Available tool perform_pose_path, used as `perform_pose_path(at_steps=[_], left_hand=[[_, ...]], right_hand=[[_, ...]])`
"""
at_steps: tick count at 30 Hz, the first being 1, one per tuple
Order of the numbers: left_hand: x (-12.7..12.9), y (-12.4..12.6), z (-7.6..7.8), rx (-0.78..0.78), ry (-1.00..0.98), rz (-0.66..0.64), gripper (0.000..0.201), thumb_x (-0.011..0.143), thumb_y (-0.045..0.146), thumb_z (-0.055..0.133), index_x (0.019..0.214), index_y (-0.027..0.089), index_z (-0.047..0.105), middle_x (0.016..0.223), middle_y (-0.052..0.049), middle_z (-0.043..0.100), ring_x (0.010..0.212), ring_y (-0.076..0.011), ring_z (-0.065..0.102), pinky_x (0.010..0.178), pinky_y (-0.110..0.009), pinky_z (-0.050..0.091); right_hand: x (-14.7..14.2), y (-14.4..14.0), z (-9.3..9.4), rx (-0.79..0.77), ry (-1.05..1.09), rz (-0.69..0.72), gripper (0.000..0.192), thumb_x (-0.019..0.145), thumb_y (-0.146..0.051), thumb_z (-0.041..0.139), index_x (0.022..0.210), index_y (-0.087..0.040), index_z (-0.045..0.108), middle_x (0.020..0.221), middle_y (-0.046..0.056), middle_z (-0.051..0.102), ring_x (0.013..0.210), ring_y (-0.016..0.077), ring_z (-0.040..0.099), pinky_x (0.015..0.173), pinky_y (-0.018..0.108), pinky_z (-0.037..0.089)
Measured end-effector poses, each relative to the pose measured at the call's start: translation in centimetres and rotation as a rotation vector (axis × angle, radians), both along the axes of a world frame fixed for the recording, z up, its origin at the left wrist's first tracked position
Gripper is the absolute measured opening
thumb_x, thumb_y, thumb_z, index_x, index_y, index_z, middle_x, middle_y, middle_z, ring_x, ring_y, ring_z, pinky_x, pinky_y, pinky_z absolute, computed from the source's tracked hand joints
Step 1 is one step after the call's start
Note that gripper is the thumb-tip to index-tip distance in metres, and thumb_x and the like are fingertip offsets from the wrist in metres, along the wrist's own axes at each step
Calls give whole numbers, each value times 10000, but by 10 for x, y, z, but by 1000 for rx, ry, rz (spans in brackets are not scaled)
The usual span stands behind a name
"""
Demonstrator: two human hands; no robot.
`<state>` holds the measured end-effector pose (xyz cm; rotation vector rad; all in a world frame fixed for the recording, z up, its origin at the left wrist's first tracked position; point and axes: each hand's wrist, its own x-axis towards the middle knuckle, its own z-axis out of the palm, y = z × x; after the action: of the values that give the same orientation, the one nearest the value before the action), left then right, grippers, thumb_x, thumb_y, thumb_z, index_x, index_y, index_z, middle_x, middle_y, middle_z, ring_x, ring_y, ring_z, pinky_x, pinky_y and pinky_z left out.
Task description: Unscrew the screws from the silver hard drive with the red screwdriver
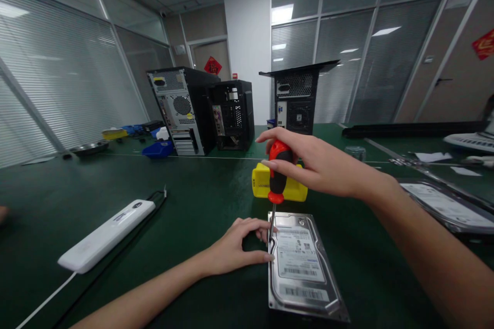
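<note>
A silver hard drive (pixel 299 262) with a white label lies on the green table in front of me. My right hand (pixel 293 157) is closed around the red and black handle of a screwdriver (pixel 276 195). The screwdriver stands nearly upright, its tip at the drive's left edge. My left hand (pixel 241 247) grips that same edge, thumb on the rim and index finger beside the screwdriver shaft. Whether a screw sits under the tip is hidden. Just behind the drive is a yellow tray (pixel 260 185), partly covered by my right hand.
On the left lies a white power strip (pixel 108 236) with cables. Computer cases (pixel 177 108) stand at the back, with a blue bin (pixel 157 150) beside them. To the right is another hard drive (pixel 447 203). Part of another person's hand (pixel 3 213) shows at the left edge.
</note>
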<state>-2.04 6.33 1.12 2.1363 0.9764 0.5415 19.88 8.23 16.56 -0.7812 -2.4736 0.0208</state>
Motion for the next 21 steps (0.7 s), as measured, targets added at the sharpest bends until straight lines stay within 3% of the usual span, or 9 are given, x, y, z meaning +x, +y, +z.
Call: perform_pose_path(at_steps=[21], left_hand=[[0,0,-1,2,-13,1,481,795,444,702,1223,280,554,1045,-2,591,1011,-192,522,915,-308,318]], right_hand=[[-1,-1,0,-30,-22,-63,429,913,-483,463,1260,-232,458,993,39,617,798,180,590,699,307,438]])
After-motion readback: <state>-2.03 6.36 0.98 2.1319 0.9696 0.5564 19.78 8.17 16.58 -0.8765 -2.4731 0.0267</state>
